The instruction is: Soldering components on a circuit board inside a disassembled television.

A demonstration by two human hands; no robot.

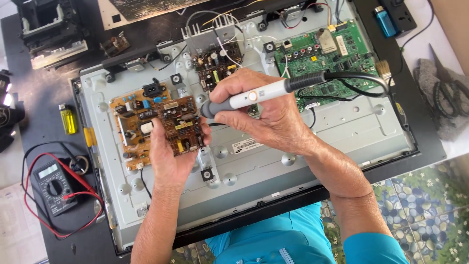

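**Bench inspection: small circuit board under a powered hand tool**

Head view. The left hand is gripping a small brown circuit board, fingers pressed together around its lower edge and the thumb lying up its left side; the board is being held tilted just above the grey metal back panel of an opened flat-screen set. The right hand is closing its fingers around a grey-and-white corded hand tool, held like a pen, its dark tip resting at the board's upper right corner. The tool's black cable is looping right across the green main board. A larger orange-brown power board is sitting fixed on the panel, just left of the held board. A multimeter with red and black leads is lying left of the panel, a yellow lighter above it, and a blue lighter is lying at the top right.
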